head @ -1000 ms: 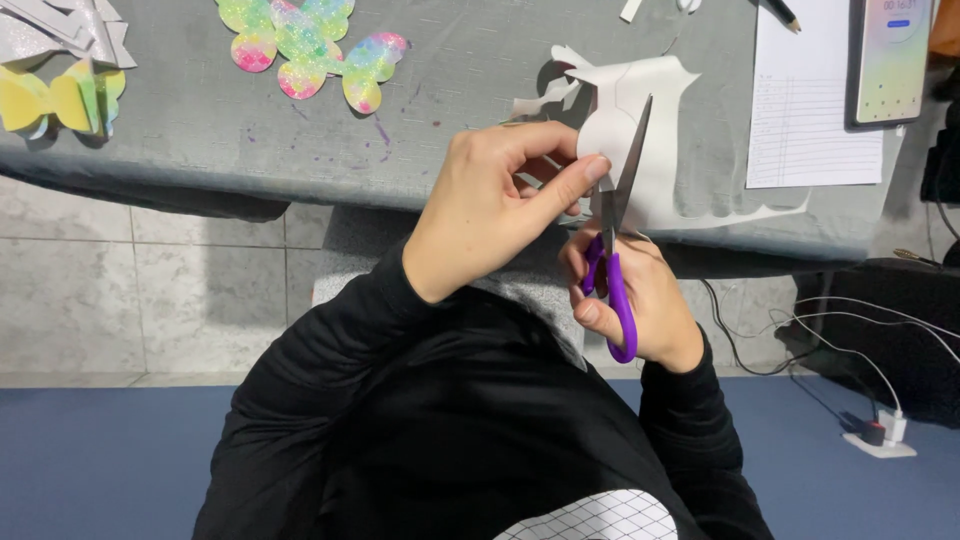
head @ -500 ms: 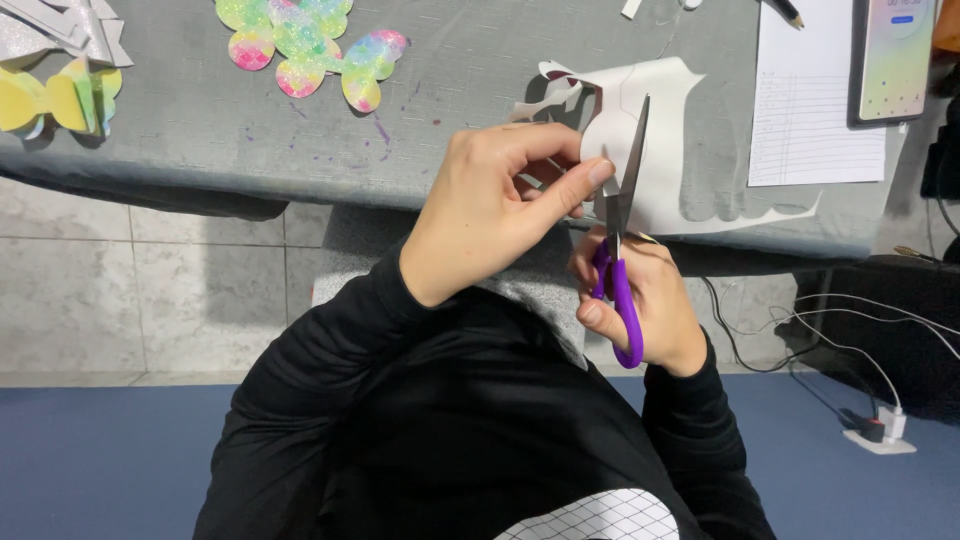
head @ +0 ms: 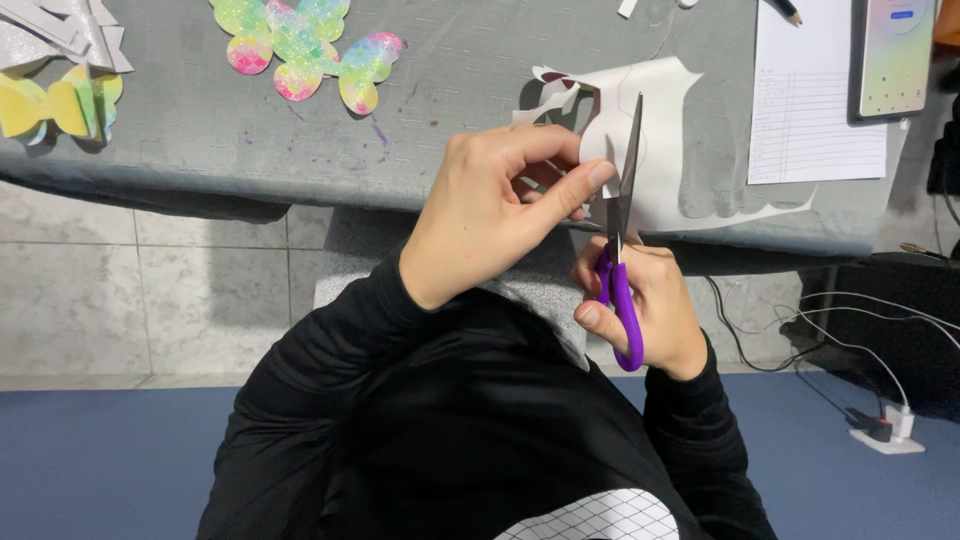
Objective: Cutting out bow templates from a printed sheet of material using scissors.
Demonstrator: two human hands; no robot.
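Observation:
My left hand (head: pixel 495 210) pinches a white paper sheet (head: pixel 660 150) between thumb and fingers, holding it over the edge of the grey table (head: pixel 200 130). The sheet has irregular cut-out shapes along its edges. My right hand (head: pixel 645 310) grips purple-handled scissors (head: pixel 622 240), whose blades point up and away from me, lying against the paper just right of my left fingertips. Both arms wear black sleeves.
On the table lie pastel glitter butterfly cutouts (head: pixel 300 45), a yellow butterfly (head: pixel 60 105) and silver scraps (head: pixel 60 30) at far left, a lined paper sheet (head: pixel 810 100) and a phone (head: pixel 895 55) at right. White cables and a charger (head: pixel 885 435) lie on the floor.
The scissors and paper have shifted slightly; my right hand moved down a little and the blades look more closed against the sheet.

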